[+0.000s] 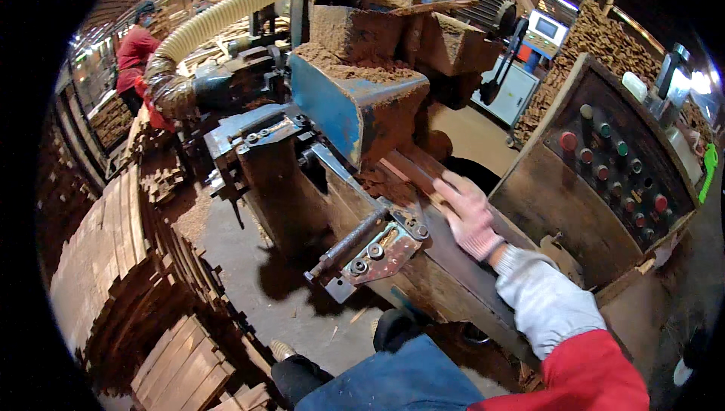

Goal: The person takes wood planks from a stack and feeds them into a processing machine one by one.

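My right hand (471, 218), in a pale pink knitted glove with a white sleeve cover above it, grips the near end of a reddish-brown wooden strip (408, 172). Its fingers lie over the top of the strip. The strip rests on the flat bed (477, 269) of a woodworking machine, and its far end runs under a blue metal hood (325, 111) heaped with sawdust, which hides that end. Left of the strip, a metal guide bracket (384, 254) with bolts is fixed to the machine's edge. My left hand is out of the picture.
A control panel (604, 162) with coloured buttons stands on the right. Stacked wooden boards (102, 252) rise on the left, more boards (185, 366) below. A ribbed cream hose (226, 16) arches behind the machine. At the far left a person in red (134, 54) stands.
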A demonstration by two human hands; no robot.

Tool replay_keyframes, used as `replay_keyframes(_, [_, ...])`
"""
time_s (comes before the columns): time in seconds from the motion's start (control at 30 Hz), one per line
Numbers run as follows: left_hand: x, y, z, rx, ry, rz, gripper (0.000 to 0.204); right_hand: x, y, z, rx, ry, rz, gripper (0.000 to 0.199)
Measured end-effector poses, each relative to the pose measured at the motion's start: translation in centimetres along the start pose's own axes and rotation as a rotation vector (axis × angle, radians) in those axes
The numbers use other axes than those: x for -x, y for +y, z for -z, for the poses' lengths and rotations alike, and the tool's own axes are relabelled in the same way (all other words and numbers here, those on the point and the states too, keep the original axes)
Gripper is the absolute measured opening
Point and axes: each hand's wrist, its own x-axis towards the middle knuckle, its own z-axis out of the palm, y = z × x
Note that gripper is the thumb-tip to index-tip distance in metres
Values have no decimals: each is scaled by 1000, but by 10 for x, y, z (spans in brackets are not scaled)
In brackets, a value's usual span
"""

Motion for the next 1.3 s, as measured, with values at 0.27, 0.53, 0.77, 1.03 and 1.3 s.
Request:
replay_keyframes(0.27, [173,8,-149,68,-544,-57,46,-35,-57,-12,-312,105,20,48])
replay_keyframes(0.53, [380,-33,-272,-344,-1410,40,51,79,-164,146,-347,-515,-90,73])
replay_keyframes(0.77, [335,-83,-252,-196,-1346,113,61,235,-84,275,50,-600,-511,69])
replay_keyframes(1.03, [155,-22,-158,-30,-467,93,15,249,-37,233,223,-218,-667,60])
replay_keyframes(1.3, [-67,-7,4,112,-186,163,24,79,2,84,-49,123,-328,57])
